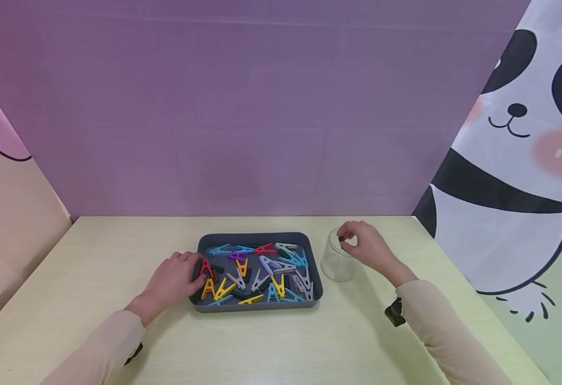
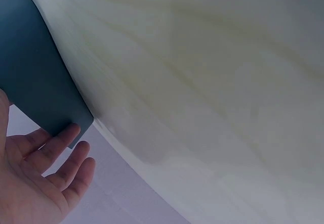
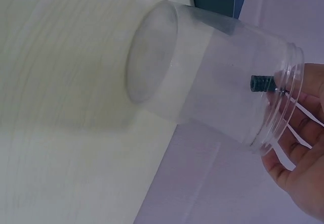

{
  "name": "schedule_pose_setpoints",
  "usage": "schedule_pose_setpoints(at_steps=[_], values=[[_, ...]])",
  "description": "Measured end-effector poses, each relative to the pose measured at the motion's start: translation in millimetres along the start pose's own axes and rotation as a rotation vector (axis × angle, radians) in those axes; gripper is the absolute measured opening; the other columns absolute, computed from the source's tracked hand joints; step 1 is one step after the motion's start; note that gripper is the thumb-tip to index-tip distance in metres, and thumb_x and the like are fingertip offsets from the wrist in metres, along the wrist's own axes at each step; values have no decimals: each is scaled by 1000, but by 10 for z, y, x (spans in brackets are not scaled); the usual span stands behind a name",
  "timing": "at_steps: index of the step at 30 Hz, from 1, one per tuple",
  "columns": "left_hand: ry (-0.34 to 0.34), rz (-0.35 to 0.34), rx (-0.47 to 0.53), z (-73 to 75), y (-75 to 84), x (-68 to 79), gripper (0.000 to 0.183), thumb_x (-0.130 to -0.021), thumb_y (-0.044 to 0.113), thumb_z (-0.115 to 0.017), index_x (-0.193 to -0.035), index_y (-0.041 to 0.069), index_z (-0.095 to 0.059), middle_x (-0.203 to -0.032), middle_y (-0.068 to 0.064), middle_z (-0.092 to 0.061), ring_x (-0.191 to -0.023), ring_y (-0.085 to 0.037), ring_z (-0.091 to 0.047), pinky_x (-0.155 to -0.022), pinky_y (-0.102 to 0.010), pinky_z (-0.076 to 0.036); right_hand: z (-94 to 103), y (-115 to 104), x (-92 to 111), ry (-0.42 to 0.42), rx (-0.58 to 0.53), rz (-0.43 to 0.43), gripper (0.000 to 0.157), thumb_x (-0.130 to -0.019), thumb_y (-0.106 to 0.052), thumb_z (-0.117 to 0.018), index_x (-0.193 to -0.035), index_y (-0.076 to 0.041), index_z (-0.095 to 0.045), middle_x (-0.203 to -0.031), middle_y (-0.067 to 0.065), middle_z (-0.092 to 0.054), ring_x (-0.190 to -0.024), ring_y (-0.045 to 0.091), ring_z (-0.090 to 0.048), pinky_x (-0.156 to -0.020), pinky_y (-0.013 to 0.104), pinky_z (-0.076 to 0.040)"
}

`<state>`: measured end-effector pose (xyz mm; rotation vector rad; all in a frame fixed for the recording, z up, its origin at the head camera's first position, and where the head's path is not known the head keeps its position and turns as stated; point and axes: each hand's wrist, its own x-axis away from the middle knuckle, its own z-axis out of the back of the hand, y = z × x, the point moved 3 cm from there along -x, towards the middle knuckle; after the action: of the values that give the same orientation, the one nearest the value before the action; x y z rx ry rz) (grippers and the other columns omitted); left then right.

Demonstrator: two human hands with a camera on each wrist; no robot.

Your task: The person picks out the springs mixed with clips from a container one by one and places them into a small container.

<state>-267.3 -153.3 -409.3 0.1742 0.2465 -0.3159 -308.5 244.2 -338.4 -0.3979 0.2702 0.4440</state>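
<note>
A dark green ribbed tube-like piece [image 3: 262,83] is pinched between the thumb and fingertips of my right hand [image 1: 368,246]. It sits just within the mouth of a clear jar [image 1: 337,262], which stands upright right of the tray. In the right wrist view the other fingers lie along the jar's rim. My left hand [image 1: 177,278] rests against the left side of a dark grey tray [image 1: 256,308], its fingers loosely bent at the wall. Colourful plastic clothespins [image 1: 224,289] and several dark ribbed pieces [image 1: 238,294] lie scattered in the tray.
Everything stands on a pale wood-grain table [image 1: 271,347]. A purple cloth wall [image 1: 242,117] rises behind its far edge, and a panda-printed hanging [image 1: 512,176] borders the right side. The tray's right end is close to the jar.
</note>
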Motion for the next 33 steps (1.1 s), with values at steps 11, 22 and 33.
schedule_pose_setpoints(at_steps=[11, 22, 33], values=[[-2, 4, 2, -6, -2, -5, 49, -78, 33, -67, -115, 3, -57, -112, -15, -62, -101, -32, -56, -86, -46, -49, -38, 49, -53, -81, -35, -8, 15, -76, -3, -67, -90, -5, -64, -87, 8, -66, -84, 26, -59, -78, 42, -48], [-7, 8, 16, -8, -4, -13, 49, -78, 32, -67, -115, 3, -57, -112, -16, -62, -101, -32, -55, -87, -46, -48, -50, 42, -79, -98, 14, -6, 8, -76, -3, -65, -80, -9, -64, -78, 1, -65, -77, 19, -60, -76, 41, -47], [1, 0, 11, -2, 1, -2, 49, -77, 33, -68, -114, 3, -57, -111, -15, -62, -101, -33, -56, -86, -46, -48, -48, 26, -90, -71, 14, 19, 7, -75, -3, -65, -80, -8, -65, -78, 2, -66, -77, 22, -61, -76, 41, -47]])
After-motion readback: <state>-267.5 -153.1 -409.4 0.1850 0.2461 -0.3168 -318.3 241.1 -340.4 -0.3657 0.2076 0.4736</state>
